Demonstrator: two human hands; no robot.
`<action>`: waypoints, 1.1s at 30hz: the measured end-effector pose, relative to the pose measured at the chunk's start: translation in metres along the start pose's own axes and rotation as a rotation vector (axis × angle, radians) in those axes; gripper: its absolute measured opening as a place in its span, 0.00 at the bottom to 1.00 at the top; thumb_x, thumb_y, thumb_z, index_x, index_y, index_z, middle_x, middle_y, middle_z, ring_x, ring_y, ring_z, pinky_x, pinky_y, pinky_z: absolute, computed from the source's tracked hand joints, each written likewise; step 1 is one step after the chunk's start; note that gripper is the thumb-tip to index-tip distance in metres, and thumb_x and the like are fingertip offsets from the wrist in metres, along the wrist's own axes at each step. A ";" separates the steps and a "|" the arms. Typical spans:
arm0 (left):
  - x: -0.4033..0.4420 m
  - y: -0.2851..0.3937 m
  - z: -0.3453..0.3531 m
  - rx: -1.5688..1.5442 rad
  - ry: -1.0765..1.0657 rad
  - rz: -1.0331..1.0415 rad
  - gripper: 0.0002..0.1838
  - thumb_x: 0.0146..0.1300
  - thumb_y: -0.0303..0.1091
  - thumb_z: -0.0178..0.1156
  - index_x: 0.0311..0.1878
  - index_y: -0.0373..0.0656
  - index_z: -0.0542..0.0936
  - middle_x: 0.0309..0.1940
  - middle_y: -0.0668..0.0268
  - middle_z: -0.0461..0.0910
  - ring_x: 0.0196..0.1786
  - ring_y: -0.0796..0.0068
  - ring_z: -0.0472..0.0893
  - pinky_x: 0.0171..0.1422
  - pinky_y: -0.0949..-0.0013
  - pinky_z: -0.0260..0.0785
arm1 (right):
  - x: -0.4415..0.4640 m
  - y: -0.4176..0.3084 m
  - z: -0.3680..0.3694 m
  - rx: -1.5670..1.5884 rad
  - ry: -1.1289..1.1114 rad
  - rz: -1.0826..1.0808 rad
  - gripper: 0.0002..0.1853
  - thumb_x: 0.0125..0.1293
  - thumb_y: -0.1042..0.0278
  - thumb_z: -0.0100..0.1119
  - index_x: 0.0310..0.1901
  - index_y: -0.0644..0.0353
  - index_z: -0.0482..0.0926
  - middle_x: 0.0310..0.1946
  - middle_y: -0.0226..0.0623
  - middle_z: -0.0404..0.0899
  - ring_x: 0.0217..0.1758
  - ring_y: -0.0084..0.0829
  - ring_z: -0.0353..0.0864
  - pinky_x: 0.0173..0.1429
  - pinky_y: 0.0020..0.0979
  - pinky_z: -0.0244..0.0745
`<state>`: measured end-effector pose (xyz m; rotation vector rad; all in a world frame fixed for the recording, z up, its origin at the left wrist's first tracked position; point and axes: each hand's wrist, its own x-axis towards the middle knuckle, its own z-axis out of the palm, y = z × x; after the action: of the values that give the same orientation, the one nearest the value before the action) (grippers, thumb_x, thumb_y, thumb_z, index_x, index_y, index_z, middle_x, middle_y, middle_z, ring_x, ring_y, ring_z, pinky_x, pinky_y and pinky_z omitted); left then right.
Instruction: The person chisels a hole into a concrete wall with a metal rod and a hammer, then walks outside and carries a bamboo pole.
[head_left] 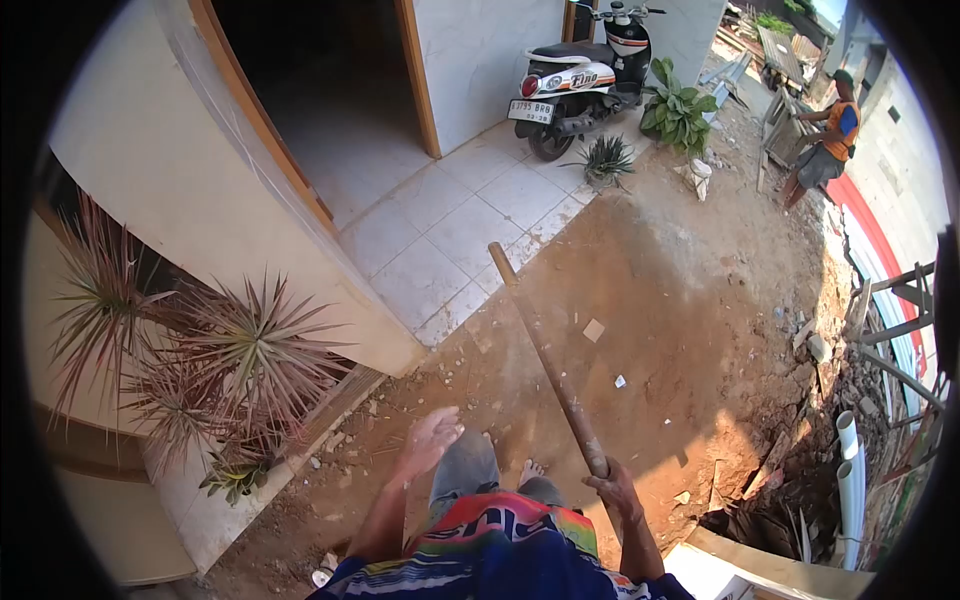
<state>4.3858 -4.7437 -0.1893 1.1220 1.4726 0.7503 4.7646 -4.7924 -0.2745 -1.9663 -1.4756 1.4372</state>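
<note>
A long brown pole (553, 370) slants up and away from my right hand (615, 488), whose fingers are wrapped round its near end. Its far end is a lighter tan and reaches close to the edge of the tiled porch; I cannot tell whether it touches the ground. My left hand (432, 440) hangs in front of my left leg with nothing in it, its fingers stretched out. Beneath the pole lies bare brown dirt (640, 300), and one bare foot (532, 470) shows between my hands.
A parked scooter (580, 80) stands on the white tiled porch (470, 205). Potted plants (678, 108) line its edge; spiky reddish plants (255, 340) grow at left. White pipes (850, 490) and rubble (820, 345) border a dug hole at right. A person (830, 140) handles wooden boards farther off.
</note>
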 end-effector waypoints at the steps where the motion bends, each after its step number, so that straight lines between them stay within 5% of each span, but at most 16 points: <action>1: 0.014 0.002 -0.004 -0.026 0.028 -0.016 0.24 0.61 0.33 0.58 0.59 0.36 0.68 0.51 0.50 0.75 0.54 0.65 0.76 0.56 0.68 0.69 | 0.021 -0.018 -0.006 -0.012 -0.004 -0.014 0.26 0.45 0.57 0.67 0.41 0.68 0.72 0.28 0.43 0.76 0.32 0.36 0.75 0.38 0.38 0.70; 10: 0.223 0.031 -0.098 -0.042 0.153 0.021 0.23 0.62 0.30 0.56 0.59 0.35 0.67 0.52 0.54 0.75 0.55 0.66 0.75 0.59 0.68 0.67 | 0.234 -0.181 -0.011 -0.289 0.169 -0.181 0.27 0.45 0.61 0.67 0.46 0.66 0.72 0.31 0.48 0.77 0.35 0.37 0.78 0.39 0.38 0.71; 18: 0.348 0.102 -0.192 0.011 0.260 0.067 0.24 0.61 0.36 0.57 0.59 0.40 0.68 0.53 0.51 0.74 0.56 0.64 0.74 0.58 0.66 0.67 | 0.409 -0.321 -0.015 -0.141 0.297 -0.362 0.23 0.48 0.66 0.65 0.45 0.62 0.70 0.25 0.42 0.74 0.27 0.35 0.74 0.33 0.35 0.70; 22: 0.395 0.100 -0.223 -0.242 0.422 -0.010 0.21 0.61 0.32 0.56 0.57 0.37 0.69 0.50 0.53 0.76 0.53 0.67 0.75 0.57 0.68 0.67 | 0.506 -0.390 -0.010 -0.155 0.239 -0.447 0.22 0.48 0.65 0.65 0.43 0.62 0.70 0.24 0.41 0.74 0.26 0.34 0.74 0.32 0.35 0.70; 25: 0.448 0.097 -0.250 -0.295 0.547 -0.021 0.19 0.61 0.29 0.56 0.56 0.35 0.70 0.47 0.56 0.77 0.51 0.69 0.76 0.55 0.70 0.67 | 0.582 -0.460 -0.005 -0.108 0.117 -0.415 0.25 0.48 0.64 0.65 0.48 0.62 0.70 0.33 0.48 0.76 0.36 0.44 0.78 0.39 0.40 0.71; 33: 0.571 0.196 -0.355 -0.188 0.721 -0.059 0.21 0.60 0.33 0.59 0.55 0.35 0.71 0.45 0.51 0.78 0.48 0.65 0.79 0.53 0.68 0.70 | 0.774 -0.651 -0.002 -0.059 -0.137 -0.592 0.24 0.47 0.67 0.66 0.45 0.67 0.71 0.26 0.43 0.76 0.28 0.34 0.74 0.35 0.34 0.71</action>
<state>4.1078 -4.1018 -0.1490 0.6795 1.9601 1.3066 4.3873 -3.8554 -0.2217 -1.2994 -1.9590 1.2785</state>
